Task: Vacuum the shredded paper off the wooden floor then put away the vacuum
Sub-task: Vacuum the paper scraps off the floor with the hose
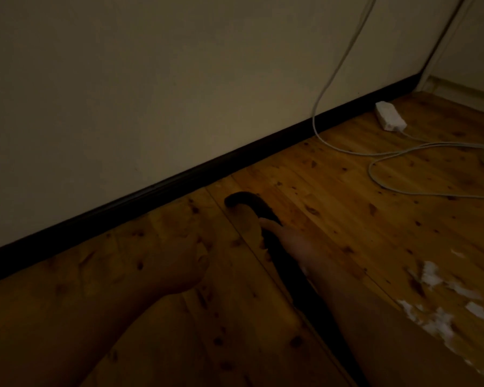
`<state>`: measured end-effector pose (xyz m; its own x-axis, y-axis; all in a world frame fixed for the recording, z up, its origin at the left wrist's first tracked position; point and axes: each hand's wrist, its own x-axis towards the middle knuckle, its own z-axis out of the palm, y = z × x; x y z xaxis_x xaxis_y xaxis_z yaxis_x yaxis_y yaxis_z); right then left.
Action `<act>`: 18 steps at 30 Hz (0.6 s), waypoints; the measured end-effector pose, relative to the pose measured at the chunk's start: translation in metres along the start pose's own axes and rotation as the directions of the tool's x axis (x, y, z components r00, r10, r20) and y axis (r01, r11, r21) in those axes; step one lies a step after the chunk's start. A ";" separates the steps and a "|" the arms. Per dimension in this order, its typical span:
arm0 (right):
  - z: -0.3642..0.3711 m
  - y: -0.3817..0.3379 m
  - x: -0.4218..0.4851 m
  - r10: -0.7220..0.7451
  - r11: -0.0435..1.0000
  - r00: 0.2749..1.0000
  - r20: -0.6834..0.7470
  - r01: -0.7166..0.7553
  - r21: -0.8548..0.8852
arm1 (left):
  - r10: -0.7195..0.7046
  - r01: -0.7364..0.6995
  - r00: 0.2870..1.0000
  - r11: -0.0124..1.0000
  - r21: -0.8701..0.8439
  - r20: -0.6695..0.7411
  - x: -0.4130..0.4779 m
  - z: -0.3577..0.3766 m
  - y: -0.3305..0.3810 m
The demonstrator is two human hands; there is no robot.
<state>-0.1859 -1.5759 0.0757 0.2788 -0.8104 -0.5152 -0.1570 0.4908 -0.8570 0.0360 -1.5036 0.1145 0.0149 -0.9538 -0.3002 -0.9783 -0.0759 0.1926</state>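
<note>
Dimly, the right hand [287,244] shows wrapped around the black vacuum wand [305,297], whose curved top sits over the wooden floor [347,196] near the dark skirting board [179,177]. The left hand [185,261] is just beside it, too dark and blurred to tell how its fingers lie. Shredded paper [436,300] lies scattered on the floor to the right, well apart from a white power strip [390,117] and cables [403,152] by the wall [151,79].

Probably room in home, dim light hiding detail: knotty wooden floor [347,191] running up to plain pale wall [123,93], dark skirting board [179,181] edging it; white power strip [390,116] lying beside skirting, white cables [314,118] trailing across boards.
</note>
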 end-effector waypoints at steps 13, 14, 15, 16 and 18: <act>0.016 -0.010 0.039 0.081 0.915 0.997 -0.015 -0.069 0.398 | -0.015 0.013 1.000 0.996 -0.091 -0.025 -0.002 0.001 -0.030; 0.018 -0.013 0.041 0.076 0.923 0.997 -0.025 -0.061 0.380 | -0.015 0.012 0.999 0.995 -0.097 -0.030 -0.002 0.001 -0.031; 0.019 -0.015 0.043 0.067 0.940 0.997 -0.033 -0.052 0.336 | -0.019 0.017 1.000 0.995 -0.099 -0.024 -0.002 0.002 -0.032; 0.019 -0.017 0.044 0.057 0.961 0.998 -0.037 -0.045 0.271 | -0.016 0.014 1.000 0.994 -0.104 -0.021 -0.002 0.002 -0.034; 0.022 -0.022 0.042 0.043 0.989 0.999 -0.023 -0.039 0.145 | -0.013 0.012 1.000 0.993 -0.114 -0.014 -0.001 0.002 -0.036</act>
<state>-0.1503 -1.6142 0.0730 0.2502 -0.7957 -0.5516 -0.0284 0.5634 -0.8257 0.0705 -1.4997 0.1056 0.0309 -0.9567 -0.2895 -0.9482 -0.1196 0.2943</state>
